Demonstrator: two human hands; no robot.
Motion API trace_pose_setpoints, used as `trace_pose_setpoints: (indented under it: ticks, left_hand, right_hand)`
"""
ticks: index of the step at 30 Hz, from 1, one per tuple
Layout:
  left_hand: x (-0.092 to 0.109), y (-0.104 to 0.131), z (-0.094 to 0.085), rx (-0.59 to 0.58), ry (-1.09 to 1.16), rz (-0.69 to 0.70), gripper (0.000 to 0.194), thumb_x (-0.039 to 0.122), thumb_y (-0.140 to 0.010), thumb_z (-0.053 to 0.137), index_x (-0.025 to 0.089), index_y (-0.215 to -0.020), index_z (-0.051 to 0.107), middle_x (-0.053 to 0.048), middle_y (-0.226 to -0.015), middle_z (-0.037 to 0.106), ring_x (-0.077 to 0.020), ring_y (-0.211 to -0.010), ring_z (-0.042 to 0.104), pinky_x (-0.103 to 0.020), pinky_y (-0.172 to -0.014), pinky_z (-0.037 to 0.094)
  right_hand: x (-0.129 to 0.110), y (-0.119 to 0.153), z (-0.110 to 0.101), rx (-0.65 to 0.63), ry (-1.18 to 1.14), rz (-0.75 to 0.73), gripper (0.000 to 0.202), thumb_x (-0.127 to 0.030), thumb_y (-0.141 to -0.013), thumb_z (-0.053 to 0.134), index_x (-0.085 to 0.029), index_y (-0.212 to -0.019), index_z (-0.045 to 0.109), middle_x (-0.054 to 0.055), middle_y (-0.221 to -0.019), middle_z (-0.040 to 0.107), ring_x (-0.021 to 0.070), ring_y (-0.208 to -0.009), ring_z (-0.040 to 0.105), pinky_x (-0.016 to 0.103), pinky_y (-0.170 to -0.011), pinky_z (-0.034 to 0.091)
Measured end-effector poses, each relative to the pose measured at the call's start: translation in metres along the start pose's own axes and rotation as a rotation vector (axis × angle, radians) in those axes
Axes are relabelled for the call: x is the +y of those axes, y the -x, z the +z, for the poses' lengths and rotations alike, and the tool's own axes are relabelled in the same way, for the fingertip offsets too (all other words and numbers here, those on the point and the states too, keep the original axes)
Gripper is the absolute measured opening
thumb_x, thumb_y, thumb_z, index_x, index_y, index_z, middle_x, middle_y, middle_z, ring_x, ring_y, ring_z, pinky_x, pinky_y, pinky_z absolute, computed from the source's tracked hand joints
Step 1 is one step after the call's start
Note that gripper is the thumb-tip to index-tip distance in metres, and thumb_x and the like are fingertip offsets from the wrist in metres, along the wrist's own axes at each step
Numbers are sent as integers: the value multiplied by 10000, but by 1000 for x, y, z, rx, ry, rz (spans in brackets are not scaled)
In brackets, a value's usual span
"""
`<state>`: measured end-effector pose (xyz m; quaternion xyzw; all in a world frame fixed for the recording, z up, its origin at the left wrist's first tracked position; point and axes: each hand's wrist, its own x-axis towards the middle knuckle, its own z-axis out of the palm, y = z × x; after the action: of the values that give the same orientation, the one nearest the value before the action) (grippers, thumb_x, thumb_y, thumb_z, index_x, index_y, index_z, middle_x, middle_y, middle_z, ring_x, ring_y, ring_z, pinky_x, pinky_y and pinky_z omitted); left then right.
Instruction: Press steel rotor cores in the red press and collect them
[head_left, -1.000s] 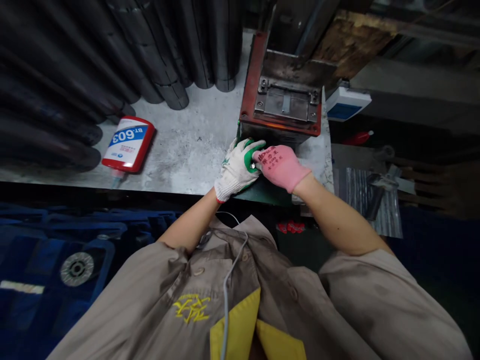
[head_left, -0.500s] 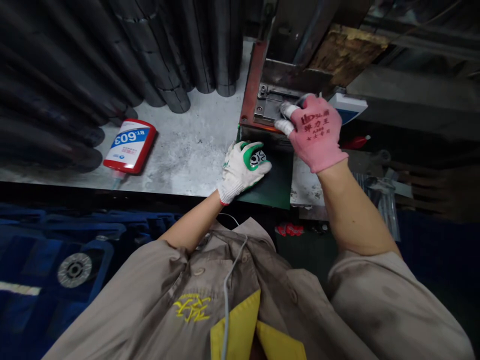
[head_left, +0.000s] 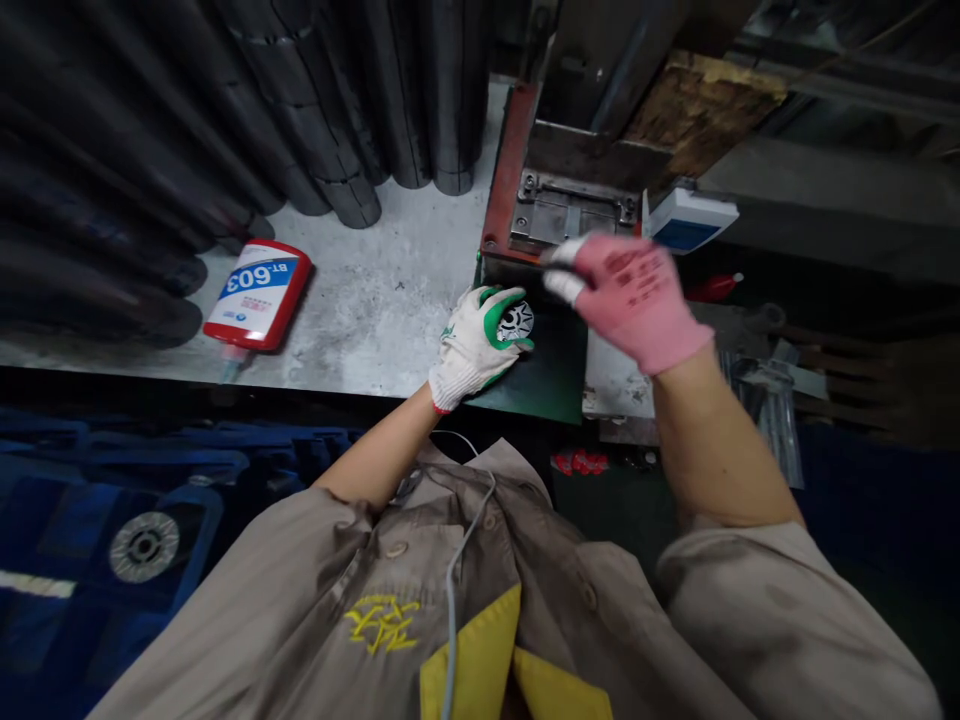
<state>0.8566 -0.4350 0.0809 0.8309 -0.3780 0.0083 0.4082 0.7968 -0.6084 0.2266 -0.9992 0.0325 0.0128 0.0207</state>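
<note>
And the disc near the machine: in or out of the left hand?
In: the disc sits between thumb and fingers of the left hand, its patterned face showing.

From far, I see the left glove (head_left: 476,340) white and green, edged red. The right glove (head_left: 634,295) is pink, with dark red print (head_left: 631,272) and whitish fingertips (head_left: 564,286). The disc (head_left: 519,321) shows silver-and-black rays; the bottle (head_left: 291,310) is red, its label (head_left: 251,288) white and blue.

Left hand (head_left: 480,335), gloved white and green, grips a slotted disc (head_left: 519,321) over the green mat (head_left: 553,372). Right hand (head_left: 630,292), gloved pink and blurred, is near the metal fixture (head_left: 549,217). Red bottle (head_left: 259,296) lies on the tabletop (head_left: 382,290) near dark cylinders (head_left: 351,190).
</note>
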Motion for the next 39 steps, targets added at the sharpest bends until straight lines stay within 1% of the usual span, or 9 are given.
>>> trace_pose_setpoints:
  ticks: [3, 8, 13, 18, 24, 26, 32, 35, 39]
  left_hand:
    - [-1, 0, -8, -53, 33, 46, 768, 724, -863, 712, 263, -1465, 592, -116, -1474, 627, -322, -1419, 541, -493, -1256, 412]
    - [2, 0, -19, -141, 77, 135, 744, 741, -926, 626, 264, -1493, 560, -93, -1507, 638, -307, -1494, 509, -513, -1319, 323]
    - [4, 0, -6, -82, -42, 90, 762, 708, -905, 669, 231, -1490, 562, -111, -1504, 636, -316, -1467, 533, -532, -1337, 269]
    - [3, -2, -3, -124, -70, 86, 664, 529, -907, 691, 248, -1494, 559, -78, -1526, 623, -306, -1484, 514, -514, -1349, 246]
    - [2, -4, -9, -152, -26, 101, 663, 494, -870, 732, 265, -1473, 579, -62, -1495, 652, -313, -1477, 527, -546, -1349, 254]
    - [2, -4, -7, -110, 31, 92, 634, 539, -874, 742, 261, -1430, 614, -65, -1457, 677, -317, -1427, 575, -554, -1322, 318]
    - [15, -9, 2, 63, 79, -44, 470, 501, -922, 717, 243, -1314, 685, -83, -1323, 733, -279, -1274, 672, -530, -1250, 422]
    - [20, -8, 4, 46, 6, -67, 476, 446, -890, 737, 246, -1319, 692, -81, -1327, 720, -280, -1307, 640, -534, -1274, 376]
    - [16, -1, 7, 32, -30, -84, 713, 631, -826, 781, 240, -1408, 651, -134, -1409, 631, -332, -1368, 566, -537, -1225, 421]
  right_hand:
    - [13, -20, -7, 203, 83, 138, 565, -630, -1034, 508, -155, -1248, 727, 217, -1326, 662, 408, -1194, 609, 566, -985, 514]
    - [15, -27, 3, 245, 29, 109, 631, -741, -1007, 445, -191, -1058, 751, 203, -1222, 683, 378, -1152, 585, 522, -973, 504]
    - [-10, 12, 12, 77, -88, 122, 451, -444, -1074, 393, -219, -1317, 699, 157, -1254, 719, 344, -1133, 635, 496, -978, 510]
    - [-42, 25, 45, -245, 28, -13, 434, -117, -986, 381, -169, -1237, 732, 170, -1291, 725, 298, -1157, 657, 402, -941, 515]
    - [-56, 14, 30, -388, 144, -100, 422, -94, -1010, 383, -156, -1222, 742, 189, -1215, 756, 304, -1101, 709, 384, -824, 496]
    - [-43, 14, 16, -334, 80, -82, 366, -201, -1053, 434, -176, -1259, 736, 163, -1248, 754, 299, -1134, 699, 390, -890, 508]
    - [11, -16, 5, 299, -7, 127, 639, -691, -1024, 487, -161, -1307, 703, 192, -1286, 684, 397, -1233, 599, 530, -994, 483]
    - [18, -30, 9, 310, -8, 106, 735, -763, -1015, 417, -128, -1219, 724, 199, -1252, 675, 408, -1247, 572, 563, -1019, 454]
    - [12, -11, 12, 215, -32, 91, 633, -647, -1054, 326, -193, -1268, 713, 185, -1238, 708, 381, -1175, 585, 544, -966, 480]
